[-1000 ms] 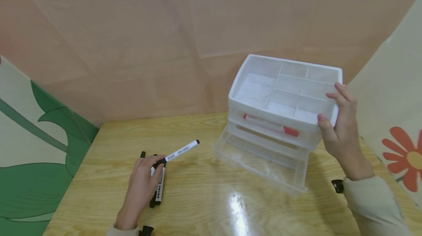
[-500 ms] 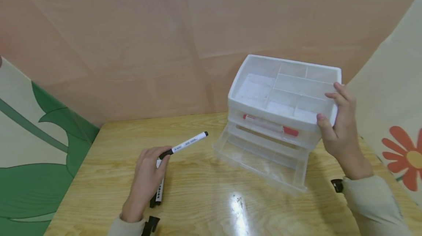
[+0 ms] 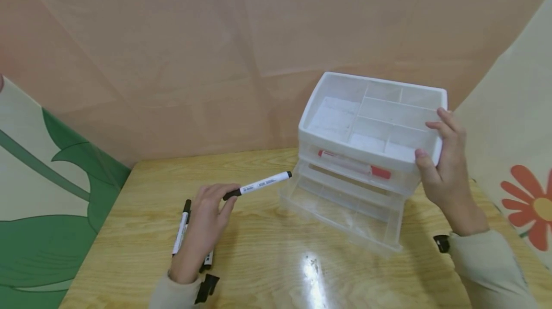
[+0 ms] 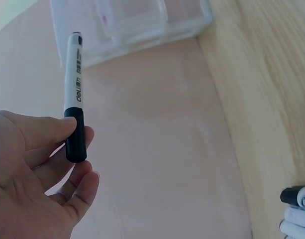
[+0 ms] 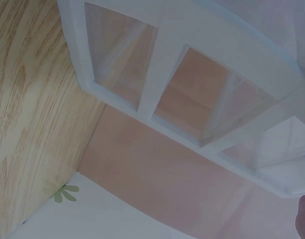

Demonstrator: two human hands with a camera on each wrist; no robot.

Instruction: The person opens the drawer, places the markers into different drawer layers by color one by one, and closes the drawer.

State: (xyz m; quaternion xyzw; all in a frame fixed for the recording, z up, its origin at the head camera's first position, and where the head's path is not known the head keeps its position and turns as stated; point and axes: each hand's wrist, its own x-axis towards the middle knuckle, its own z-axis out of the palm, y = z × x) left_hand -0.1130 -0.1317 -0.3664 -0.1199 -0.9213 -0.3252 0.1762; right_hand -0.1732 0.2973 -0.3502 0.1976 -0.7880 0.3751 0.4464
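Note:
My left hand pinches a white whiteboard marker by its black cap, between thumb and fingers. The marker's far end points at the pulled-out clear drawer and overlaps its left corner in the head view. My right hand grips the right rim of the white plastic drawer organizer, thumb in front and fingers over the top tray. A red-capped marker shows through the upper drawer, which is closed. In the right wrist view the organizer's side frame fills much of the picture, with just a fingertip at the edge.
More black-capped white markers lie on the wooden table beside and partly behind my left forearm. The left wrist view shows them bunched at the lower right. A pinkish backdrop rises behind the table.
My left hand has lifted the marker away from the others and carried it right and upward, toward the open drawer. The right hand and organizer have stayed nearly still.

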